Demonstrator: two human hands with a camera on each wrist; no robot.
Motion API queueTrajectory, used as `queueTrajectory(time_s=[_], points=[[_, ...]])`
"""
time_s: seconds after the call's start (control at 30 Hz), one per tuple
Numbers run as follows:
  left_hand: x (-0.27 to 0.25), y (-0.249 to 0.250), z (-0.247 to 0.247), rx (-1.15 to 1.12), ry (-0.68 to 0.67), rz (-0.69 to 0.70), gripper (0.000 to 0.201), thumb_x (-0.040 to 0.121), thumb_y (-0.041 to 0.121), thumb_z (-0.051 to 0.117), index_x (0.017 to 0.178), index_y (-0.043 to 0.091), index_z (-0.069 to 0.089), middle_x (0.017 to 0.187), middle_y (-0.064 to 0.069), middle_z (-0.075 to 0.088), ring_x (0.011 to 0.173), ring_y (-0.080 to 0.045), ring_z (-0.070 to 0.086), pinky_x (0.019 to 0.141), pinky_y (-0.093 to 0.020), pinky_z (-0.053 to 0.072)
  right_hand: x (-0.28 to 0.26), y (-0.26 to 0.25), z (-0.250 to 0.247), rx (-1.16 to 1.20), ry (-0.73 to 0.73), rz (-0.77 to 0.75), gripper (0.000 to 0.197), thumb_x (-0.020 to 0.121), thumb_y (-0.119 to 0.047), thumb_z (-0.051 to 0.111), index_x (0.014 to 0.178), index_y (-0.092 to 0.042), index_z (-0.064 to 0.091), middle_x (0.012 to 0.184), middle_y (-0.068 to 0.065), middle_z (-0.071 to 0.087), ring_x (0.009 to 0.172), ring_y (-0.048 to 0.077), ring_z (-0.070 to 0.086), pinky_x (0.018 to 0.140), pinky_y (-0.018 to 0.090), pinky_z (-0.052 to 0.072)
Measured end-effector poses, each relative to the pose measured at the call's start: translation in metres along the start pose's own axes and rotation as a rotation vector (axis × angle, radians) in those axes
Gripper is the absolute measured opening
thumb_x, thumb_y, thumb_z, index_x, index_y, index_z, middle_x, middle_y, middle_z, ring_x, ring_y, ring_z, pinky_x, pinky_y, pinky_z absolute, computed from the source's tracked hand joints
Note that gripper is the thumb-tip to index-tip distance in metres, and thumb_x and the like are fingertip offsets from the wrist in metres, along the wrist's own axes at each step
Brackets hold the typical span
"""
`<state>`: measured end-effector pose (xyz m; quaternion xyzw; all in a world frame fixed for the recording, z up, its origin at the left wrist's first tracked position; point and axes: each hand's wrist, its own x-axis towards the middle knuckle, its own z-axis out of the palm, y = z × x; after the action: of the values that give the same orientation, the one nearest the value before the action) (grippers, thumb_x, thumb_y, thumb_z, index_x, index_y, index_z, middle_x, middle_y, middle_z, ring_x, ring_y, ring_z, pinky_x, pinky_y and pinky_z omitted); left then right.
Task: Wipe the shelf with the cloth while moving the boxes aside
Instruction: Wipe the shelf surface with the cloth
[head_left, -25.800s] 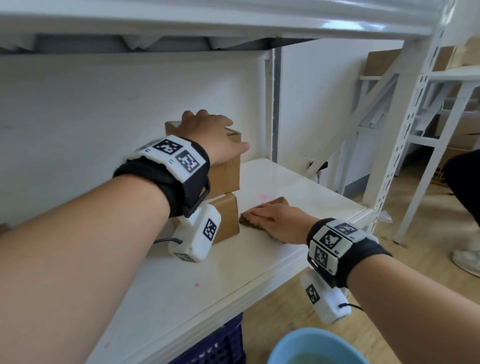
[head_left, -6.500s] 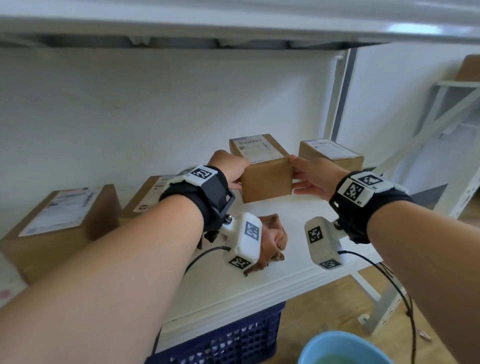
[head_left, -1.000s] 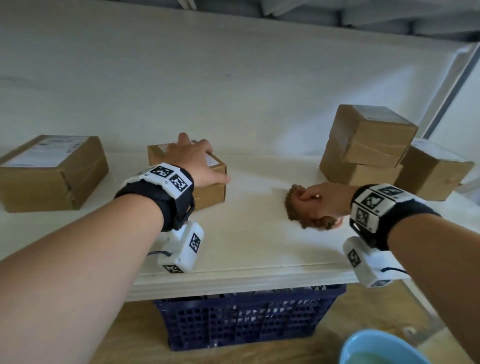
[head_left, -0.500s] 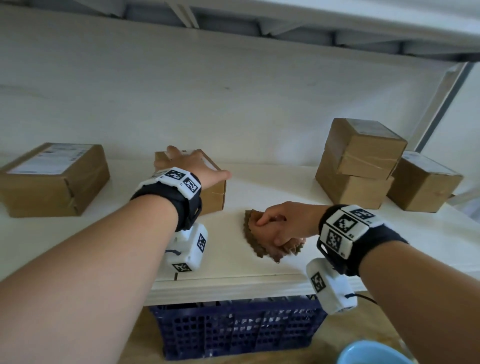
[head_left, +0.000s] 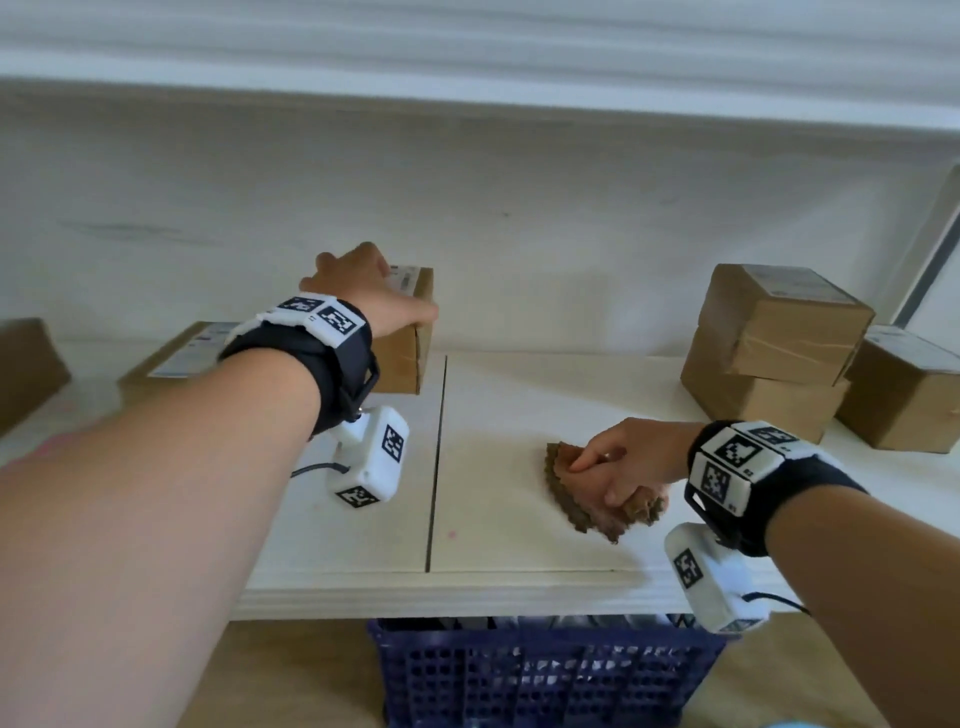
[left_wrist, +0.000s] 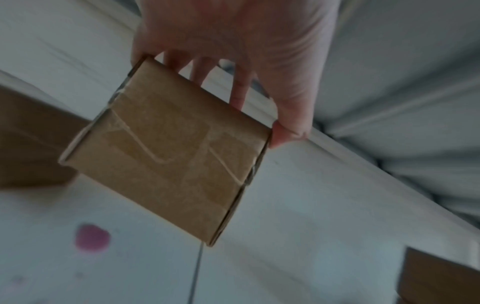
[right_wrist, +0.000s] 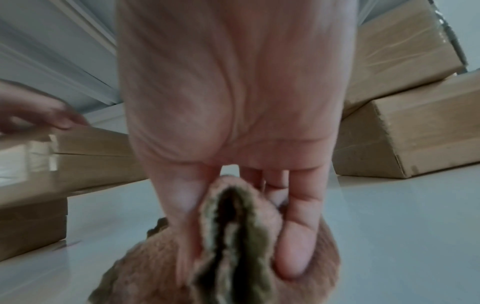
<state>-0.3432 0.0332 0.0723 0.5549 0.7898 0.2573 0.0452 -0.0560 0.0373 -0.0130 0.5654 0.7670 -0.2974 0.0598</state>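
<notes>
My left hand (head_left: 375, 293) grips a small cardboard box (head_left: 410, 338) from above and holds it tilted, off the white shelf (head_left: 519, 395). In the left wrist view the fingers (left_wrist: 240, 90) and thumb clamp the box (left_wrist: 166, 152) by its top edges. My right hand (head_left: 618, 467) presses a crumpled brown cloth (head_left: 582, 512) onto the shelf right of the board seam. In the right wrist view the thumb and fingers (right_wrist: 296, 236) pinch a fold of the cloth (right_wrist: 233, 257).
A flat labelled box (head_left: 171, 358) lies left of the held one, and another box (head_left: 26, 369) sits at the far left. Two stacked boxes (head_left: 774, 332) and one beside them (head_left: 904, 395) stand at the right. A pink spot (head_left: 451, 533) marks the shelf. A blue crate (head_left: 545, 675) sits below.
My left hand has raised and tilted the small box off the shelf. My right hand still holds the cloth on the shelf surface, having slid it left from the stacked boxes.
</notes>
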Motion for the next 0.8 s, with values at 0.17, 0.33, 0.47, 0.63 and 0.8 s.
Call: queueTrajectory(time_s=[0.17, 0.33, 0.47, 0.63, 0.8], points=[[0.005, -0.057, -0.048, 0.015, 0.018, -0.073, 0.056, 0.055, 0.056, 0.068, 0.089, 0.012, 0.066, 0.093, -0.01, 0.067, 0.071, -0.024, 0.057, 0.064, -0.032, 0.048, 0.008, -0.009, -0.004, -0.021, 0.044, 0.03, 0.045, 0.073, -0.002, 0.067, 0.078, -0.047, 0.072, 0.1, 0.011, 0.075, 0.076, 0.016, 0.064, 0.071, 0.027, 0.054], [0.008, -0.075, -0.067, -0.088, 0.091, -0.072, 0.042, 0.065, 0.047, 0.07, 0.089, 0.013, 0.063, 0.089, -0.008, 0.059, 0.076, -0.025, 0.053, 0.072, -0.034, 0.046, 0.008, -0.016, -0.003, -0.011, 0.071, 0.06, 0.044, 0.077, 0.001, 0.066, 0.102, -0.035, 0.073, 0.088, -0.004, 0.075, 0.075, 0.011, 0.066, 0.067, 0.02, 0.053], [0.011, -0.07, -0.083, -0.147, 0.153, -0.033, 0.047, 0.063, 0.046, 0.069, 0.09, 0.008, 0.072, 0.085, -0.008, 0.064, 0.07, -0.024, 0.054, 0.066, -0.032, 0.045, 0.008, -0.021, -0.003, 0.0, 0.095, 0.095, 0.041, 0.077, 0.003, 0.066, 0.099, -0.03, 0.075, 0.076, -0.01, 0.071, 0.066, 0.007, 0.063, 0.051, 0.013, 0.046], [0.011, -0.081, -0.082, -0.216, 0.334, -0.01, 0.034, 0.069, 0.043, 0.071, 0.088, 0.018, 0.059, 0.08, 0.004, 0.051, 0.082, -0.021, 0.05, 0.071, -0.03, 0.04, 0.008, -0.022, -0.003, 0.022, 0.11, 0.105, 0.04, 0.077, 0.007, 0.063, 0.1, -0.023, 0.077, 0.058, -0.01, 0.068, 0.048, 0.004, 0.058, 0.043, 0.011, 0.043], [0.012, -0.098, -0.084, -0.317, 0.669, -0.039, 0.055, 0.058, 0.051, 0.068, 0.105, 0.022, 0.059, 0.128, -0.005, 0.048, 0.118, -0.026, 0.049, 0.084, -0.034, 0.043, 0.009, -0.024, -0.001, 0.023, 0.132, 0.12, 0.042, 0.076, 0.008, 0.062, 0.094, -0.027, 0.077, 0.069, -0.003, 0.071, 0.055, 0.009, 0.058, 0.042, 0.011, 0.041]])
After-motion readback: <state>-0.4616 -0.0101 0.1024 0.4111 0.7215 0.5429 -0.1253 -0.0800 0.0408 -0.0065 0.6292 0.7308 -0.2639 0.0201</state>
